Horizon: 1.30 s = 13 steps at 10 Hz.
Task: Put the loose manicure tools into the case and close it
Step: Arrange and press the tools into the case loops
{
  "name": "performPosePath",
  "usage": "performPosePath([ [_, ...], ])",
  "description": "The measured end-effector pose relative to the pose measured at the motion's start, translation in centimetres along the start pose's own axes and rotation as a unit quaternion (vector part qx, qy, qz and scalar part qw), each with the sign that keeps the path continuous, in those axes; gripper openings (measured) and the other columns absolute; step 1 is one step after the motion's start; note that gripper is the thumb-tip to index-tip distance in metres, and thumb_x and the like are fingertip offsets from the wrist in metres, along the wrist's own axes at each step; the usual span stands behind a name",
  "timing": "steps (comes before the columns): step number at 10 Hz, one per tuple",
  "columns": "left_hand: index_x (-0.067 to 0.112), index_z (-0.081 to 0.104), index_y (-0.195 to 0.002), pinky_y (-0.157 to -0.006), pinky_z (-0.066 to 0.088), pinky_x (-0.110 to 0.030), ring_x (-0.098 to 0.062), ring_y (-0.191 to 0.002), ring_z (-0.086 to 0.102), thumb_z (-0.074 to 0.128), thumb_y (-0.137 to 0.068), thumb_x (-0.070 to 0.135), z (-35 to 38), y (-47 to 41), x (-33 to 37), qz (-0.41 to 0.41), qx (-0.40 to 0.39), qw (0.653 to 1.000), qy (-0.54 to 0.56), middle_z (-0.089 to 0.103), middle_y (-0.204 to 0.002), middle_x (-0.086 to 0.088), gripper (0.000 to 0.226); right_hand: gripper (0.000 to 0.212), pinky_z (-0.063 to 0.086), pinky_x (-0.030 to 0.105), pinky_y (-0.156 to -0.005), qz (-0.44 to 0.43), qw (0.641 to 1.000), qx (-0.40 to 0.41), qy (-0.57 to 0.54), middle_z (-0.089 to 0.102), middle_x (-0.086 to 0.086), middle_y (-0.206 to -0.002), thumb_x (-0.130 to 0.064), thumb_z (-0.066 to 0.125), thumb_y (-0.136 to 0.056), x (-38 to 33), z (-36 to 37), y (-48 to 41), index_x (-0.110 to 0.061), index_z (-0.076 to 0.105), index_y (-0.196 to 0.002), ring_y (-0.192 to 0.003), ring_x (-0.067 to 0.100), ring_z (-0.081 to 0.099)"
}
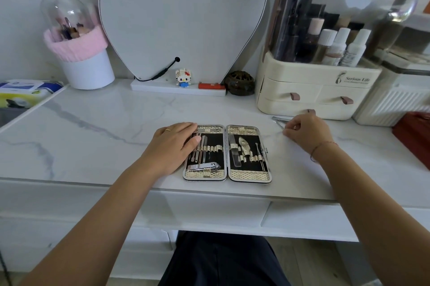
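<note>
Lying open, gold-patterned case (249, 176), left hand (173, 146) flat on it, grip of right hand (307, 131) pinching loose tools (280, 120)

An open case (250, 175) lies flat on a marble counter (93, 122), metal implements strapped in both halves. The left hand (173, 146) rests flat on its left half. Right of the case, the right hand (307, 132) pinches loose tools (280, 120) lying on the counter.
</note>
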<state>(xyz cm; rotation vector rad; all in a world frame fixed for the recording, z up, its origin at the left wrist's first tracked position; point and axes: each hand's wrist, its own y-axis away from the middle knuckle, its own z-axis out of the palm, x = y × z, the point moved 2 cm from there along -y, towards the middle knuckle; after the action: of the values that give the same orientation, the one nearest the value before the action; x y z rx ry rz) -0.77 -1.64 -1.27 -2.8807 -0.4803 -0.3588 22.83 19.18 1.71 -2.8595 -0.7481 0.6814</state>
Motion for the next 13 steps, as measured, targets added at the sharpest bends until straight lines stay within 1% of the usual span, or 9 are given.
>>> performPosePath([
  [2, 0.025, 0.027, -0.147, -0.112, 0.012, -0.033, -0.011, -0.141, 0.021, 0.023, -0.099, 0.044, -0.1, 0.1, 0.0, -0.001, 0.001, 1.000, 0.005, 0.027, -0.153, 0.009, 0.052, 0.006, 0.044, 0.037, -0.082, -0.020, 1.000, -0.002, -0.006, 0.054, -0.002, -0.072, -0.019, 0.065, -0.077, 0.3, 0.2, -0.2, -0.021, 0.069, -0.073, -0.084, 0.025, 0.056],
  [4, 0.025, 0.027, -0.147, -0.112, 0.013, -0.033, -0.011, -0.141, 0.022, 0.024, -0.099, 0.044, -0.1, 0.1, 0.2, -0.001, 0.002, 1.000, 0.005, 0.027, -0.153, 0.009, 0.052, 0.020, 0.035, 0.038, -0.087, -0.076, 0.978, 0.005, 0.194, 0.060, 0.007, -0.097, -0.024, 0.052, -0.086, -0.3, 0.5, -0.7, -0.016, 0.069, -0.085, -0.105, 0.032, 0.050],
  [5, 0.024, 0.027, -0.147, -0.112, 0.014, -0.034, -0.011, -0.140, 0.023, 0.024, -0.099, 0.044, -0.1, 0.0, 0.1, -0.001, 0.003, 1.000, 0.004, 0.028, -0.153, 0.008, 0.052, 0.020, 0.035, 0.036, -0.084, -0.075, 0.976, -0.011, 0.204, 0.061, 0.007, -0.096, -0.023, 0.050, -0.086, -0.3, 0.5, -0.9, -0.014, 0.067, -0.083, -0.102, 0.032, 0.050],
  [7, 0.025, 0.027, -0.147, -0.111, 0.013, -0.034, -0.011, -0.141, 0.022, 0.023, -0.099, 0.045, 0.0, 0.0, 0.1, 0.000, 0.000, 1.000, 0.006, 0.027, -0.153, 0.008, 0.052, 0.007, 0.044, 0.038, -0.082, -0.074, 0.996, -0.010, 0.041, 0.054, -0.005, -0.072, -0.021, 0.065, -0.077, 0.2, 0.1, 0.1, -0.019, 0.069, -0.072, -0.092, 0.023, 0.053],
  [9, 0.024, 0.026, -0.147, -0.112, 0.013, -0.033, -0.011, -0.141, 0.022, 0.023, -0.099, 0.044, -0.1, 0.0, 0.2, -0.003, -0.001, 1.000, 0.003, 0.027, -0.153, 0.008, 0.052, 0.012, 0.045, 0.037, -0.085, -0.058, 0.993, -0.057, 0.082, 0.059, -0.008, -0.071, -0.024, 0.061, -0.081, 0.1, -0.3, -0.2, -0.017, 0.070, -0.076, -0.084, 0.021, 0.056],
  [10, 0.024, 0.026, -0.147, -0.112, 0.013, -0.034, -0.012, -0.140, 0.023, 0.024, -0.099, 0.045, -0.1, 0.1, 0.2, -0.003, 0.001, 1.000, 0.004, 0.027, -0.153, 0.008, 0.052, 0.018, 0.048, 0.031, -0.068, -0.053, 0.980, -0.116, 0.152, 0.064, 0.003, -0.069, -0.020, 0.055, -0.075, -0.6, -0.5, -1.1, -0.008, 0.062, -0.063, -0.071, 0.023, 0.058],
  [11, 0.024, 0.027, -0.147, -0.111, 0.014, -0.034, -0.012, -0.140, 0.023, 0.023, -0.099, 0.045, -0.1, 0.1, 0.1, -0.003, 0.001, 1.000, 0.001, 0.028, -0.153, 0.008, 0.052, 0.021, 0.039, 0.028, -0.054, -0.071, 0.972, -0.162, 0.152, 0.048, 0.005, -0.052, -0.016, 0.054, -0.069, -1.4, -0.5, -0.7, -0.008, 0.048, -0.050, -0.054, 0.022, 0.045],
  [12, 0.024, 0.027, -0.147, -0.111, 0.014, -0.034, -0.012, -0.140, 0.023, 0.024, -0.099, 0.045, -0.1, 0.0, 0.1, -0.002, 0.000, 1.000, 0.003, 0.028, -0.153, 0.008, 0.052, 0.023, 0.042, 0.031, -0.056, -0.096, 0.977, -0.156, 0.107, 0.049, 0.008, -0.056, -0.018, 0.058, -0.069, -1.4, -0.5, 0.2, 0.001, 0.057, -0.056, -0.056, 0.020, 0.043],
  [13, 0.024, 0.027, -0.147, -0.111, 0.014, -0.034, -0.012, -0.140, 0.023, 0.024, -0.099, 0.045, 0.0, 0.0, 0.0, 0.000, 0.002, 1.000, 0.003, 0.028, -0.153, 0.008, 0.052, 0.023, 0.037, 0.021, -0.050, -0.068, 0.985, -0.136, -0.080, 0.045, 0.000, -0.047, -0.012, 0.057, -0.076, -1.5, -1.4, 1.1, 0.004, 0.059, -0.059, -0.047, 0.010, 0.038],
])
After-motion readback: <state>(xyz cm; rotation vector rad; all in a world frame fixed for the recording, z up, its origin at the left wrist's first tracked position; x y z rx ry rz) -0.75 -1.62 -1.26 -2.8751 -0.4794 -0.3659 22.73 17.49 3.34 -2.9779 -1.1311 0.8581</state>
